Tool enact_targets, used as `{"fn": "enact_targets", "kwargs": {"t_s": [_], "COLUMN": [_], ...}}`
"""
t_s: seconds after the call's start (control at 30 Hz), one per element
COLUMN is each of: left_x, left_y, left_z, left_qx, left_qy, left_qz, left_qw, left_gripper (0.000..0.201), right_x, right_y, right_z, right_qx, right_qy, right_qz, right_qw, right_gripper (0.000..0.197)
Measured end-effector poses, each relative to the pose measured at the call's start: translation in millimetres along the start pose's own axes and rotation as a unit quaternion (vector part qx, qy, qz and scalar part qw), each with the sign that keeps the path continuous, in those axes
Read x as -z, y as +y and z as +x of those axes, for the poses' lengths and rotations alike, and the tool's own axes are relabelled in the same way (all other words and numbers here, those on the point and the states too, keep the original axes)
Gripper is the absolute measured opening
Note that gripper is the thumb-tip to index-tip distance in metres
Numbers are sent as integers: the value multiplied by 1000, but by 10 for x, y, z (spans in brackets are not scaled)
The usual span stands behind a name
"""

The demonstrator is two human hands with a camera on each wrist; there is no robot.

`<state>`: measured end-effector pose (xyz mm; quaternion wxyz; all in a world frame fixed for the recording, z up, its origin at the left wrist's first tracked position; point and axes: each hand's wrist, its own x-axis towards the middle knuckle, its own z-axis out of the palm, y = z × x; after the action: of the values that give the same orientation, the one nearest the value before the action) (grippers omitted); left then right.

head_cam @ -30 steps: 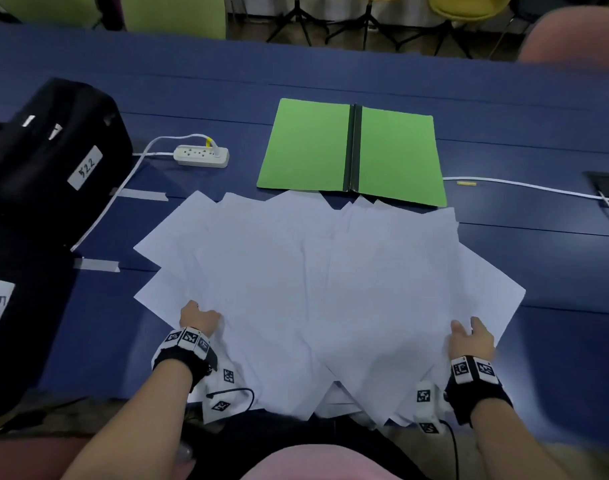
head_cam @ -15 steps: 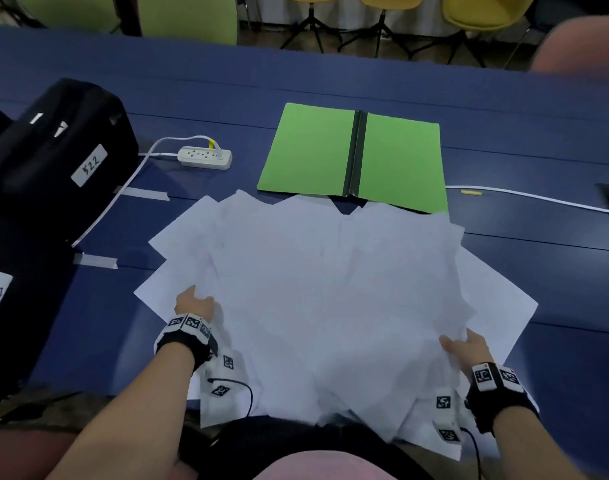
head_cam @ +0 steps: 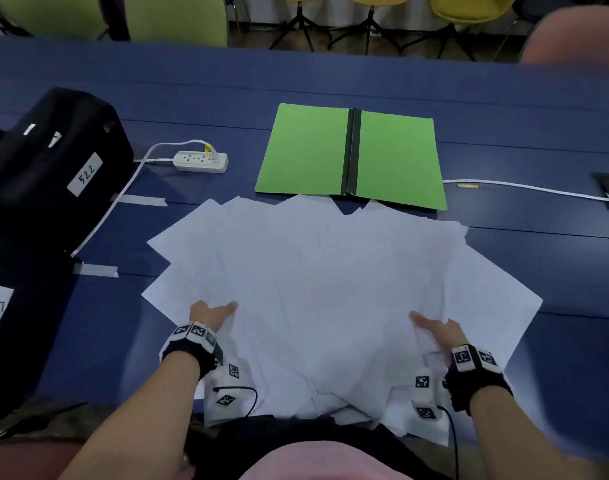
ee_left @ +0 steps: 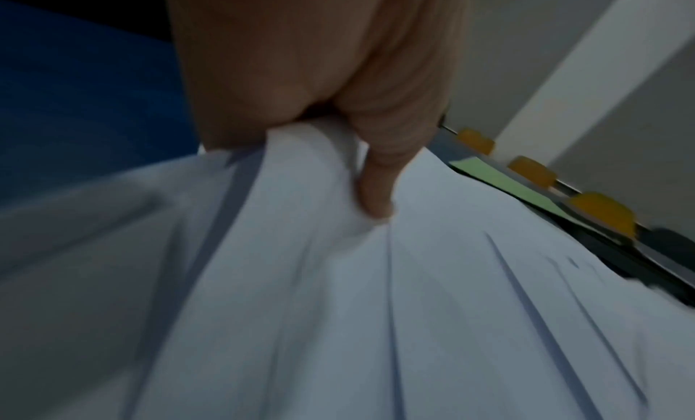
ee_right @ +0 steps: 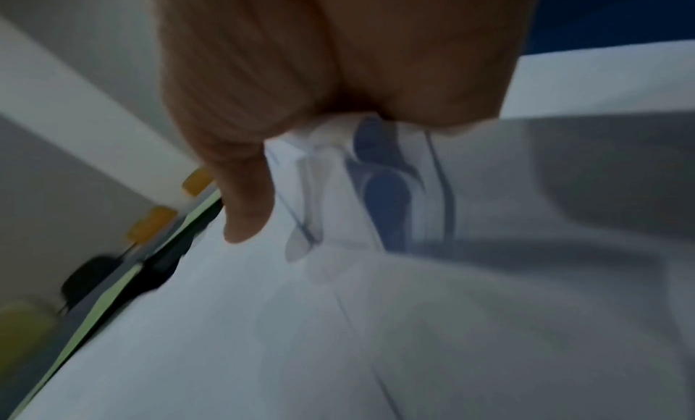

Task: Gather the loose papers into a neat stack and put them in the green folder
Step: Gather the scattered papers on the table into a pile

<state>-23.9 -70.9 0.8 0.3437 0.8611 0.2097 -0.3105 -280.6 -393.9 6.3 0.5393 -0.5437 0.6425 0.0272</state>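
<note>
papers (head_cam: 330,289) on table (head_cam: 538,254), folder (head_cam: 396,154) behind

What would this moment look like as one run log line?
phase: gathering | left hand: grips papers | right hand: grips papers | papers: fanned, unstacked | green folder: open, holds no papers

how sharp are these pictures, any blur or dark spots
Head view: mostly sharp, evenly lit, edges bowed by the wide lens, right hand slightly smeared. Left wrist view: papers streaked by motion blur, dim corners. Right wrist view: blurred too, shadowed at right.

dim, soft; wrist views motion-blurred
</note>
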Motion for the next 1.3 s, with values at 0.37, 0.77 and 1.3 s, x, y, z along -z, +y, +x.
{"fn": "enact_targets", "kwargs": {"t_s": [0.37, 0.77, 1.3], "left_x": [-84, 2, 12], "left_y": [-56, -34, 93], "left_z": [-61, -2, -62], "left_qx": [-2, 22, 12], "left_qy": [25, -2, -24], "left_qz": [72, 38, -49], "left_qw": [997, 999, 998], "left_gripper": [31, 72, 109], "right_x": [51, -18, -43], "right_y": [-57, -60, -118], "right_z": [-158, -345, -343], "right_qx": [46, 57, 40], "right_qy": [115, 163, 67], "right_qz": [-65, -60, -57], "right_qw": [990, 983, 995], "right_gripper": [20, 35, 25]}}
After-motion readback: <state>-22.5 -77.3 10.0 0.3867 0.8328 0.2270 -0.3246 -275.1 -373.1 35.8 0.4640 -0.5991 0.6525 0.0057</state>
